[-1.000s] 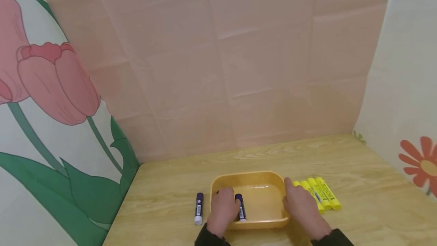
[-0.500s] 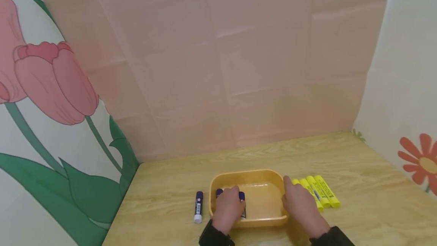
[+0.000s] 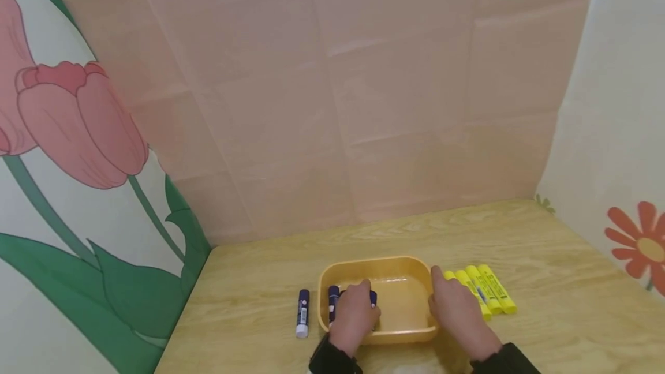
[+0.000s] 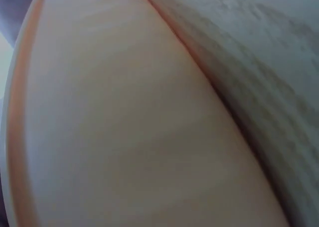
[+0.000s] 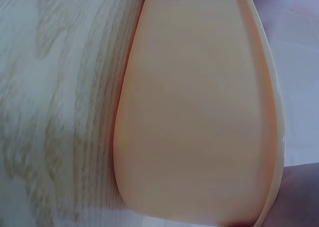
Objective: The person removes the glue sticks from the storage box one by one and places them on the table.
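Observation:
My left hand (image 3: 354, 311) reaches into the yellow plastic tray (image 3: 405, 336), its curled fingers around a dark blue glue stick (image 3: 374, 298) whose top end shows beside the fingertips. Left of that hand another dark blue glue stick (image 3: 333, 299) lies in the tray, with a further dark end partly hidden behind the knuckles. My right hand (image 3: 459, 310) grips the tray's right rim. Both wrist views are filled mostly by the tray's outer wall (image 4: 124, 112), so the left fingers are hidden there; part of the right hand (image 5: 299, 199) shows beside the rim.
One dark blue glue stick with a white end (image 3: 302, 313) lies on the wood-grain table (image 3: 249, 287), left of the tray. Several yellow sticks with dark print (image 3: 490, 290) lie side by side just right of the tray. A pinkish sheet (image 3: 332, 103) hangs behind the table.
My left hand has moved right inside the tray, uncovering a glue stick at its left. The glue stick at its right has shifted slightly right. My right hand stays on the rim.

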A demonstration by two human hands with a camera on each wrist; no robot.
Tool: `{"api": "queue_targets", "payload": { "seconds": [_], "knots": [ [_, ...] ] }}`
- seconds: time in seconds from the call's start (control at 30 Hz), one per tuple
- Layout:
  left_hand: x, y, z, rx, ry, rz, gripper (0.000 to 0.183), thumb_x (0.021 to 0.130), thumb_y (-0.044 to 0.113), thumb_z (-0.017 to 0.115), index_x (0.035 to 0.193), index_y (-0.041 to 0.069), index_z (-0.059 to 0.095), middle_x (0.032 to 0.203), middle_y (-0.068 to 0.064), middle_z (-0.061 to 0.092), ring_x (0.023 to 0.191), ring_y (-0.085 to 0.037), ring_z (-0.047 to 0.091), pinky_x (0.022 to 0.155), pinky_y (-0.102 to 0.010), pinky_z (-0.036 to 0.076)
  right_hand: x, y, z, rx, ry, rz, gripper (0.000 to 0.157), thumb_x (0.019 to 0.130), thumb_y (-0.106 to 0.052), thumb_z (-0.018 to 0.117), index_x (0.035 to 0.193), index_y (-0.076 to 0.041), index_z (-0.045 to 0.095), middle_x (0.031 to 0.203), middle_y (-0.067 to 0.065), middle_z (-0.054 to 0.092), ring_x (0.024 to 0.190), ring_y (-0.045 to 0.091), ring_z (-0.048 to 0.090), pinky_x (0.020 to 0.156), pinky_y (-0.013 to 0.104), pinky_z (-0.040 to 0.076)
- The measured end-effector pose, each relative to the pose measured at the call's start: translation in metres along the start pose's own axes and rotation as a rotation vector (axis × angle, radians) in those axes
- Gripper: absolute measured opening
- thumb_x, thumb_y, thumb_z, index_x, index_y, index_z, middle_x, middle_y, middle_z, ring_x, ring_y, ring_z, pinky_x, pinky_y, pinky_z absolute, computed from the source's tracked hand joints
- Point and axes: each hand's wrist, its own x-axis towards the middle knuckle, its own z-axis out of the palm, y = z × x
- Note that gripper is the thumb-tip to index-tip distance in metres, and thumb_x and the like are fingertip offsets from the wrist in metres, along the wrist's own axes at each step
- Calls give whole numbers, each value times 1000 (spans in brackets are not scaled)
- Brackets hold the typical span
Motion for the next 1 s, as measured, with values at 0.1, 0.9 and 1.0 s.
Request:
{"api": "queue_targets", "payload": {
  "seconds": [0.1,0.9,1.0],
  "knots": [
    [1,-1,2,-12,33,8,34,74,16,80,104,8,65,86,-9,68,73,-24,64,63,-37,52,1,0,0,1,-5,3,43,86,-2,58,124,10,44,66,12,51,53,23,48,46,35,40],
    [-7,3,-23,-200,5,-111,50,76,18,82,123,9,64,100,-9,71,76,-16,61,66,-36,54,0,2,0,-11,16,-22,42,85,-2,59,122,10,44,65,12,52,52,24,49,45,37,40],
    [-8,1,-30,-221,18,-116,48,76,19,82,120,10,64,94,-6,69,73,-15,59,62,-32,51,0,1,-1,-11,14,-19,42,85,-2,58,123,10,44,66,13,53,52,24,50,45,37,41]
  ]
}}
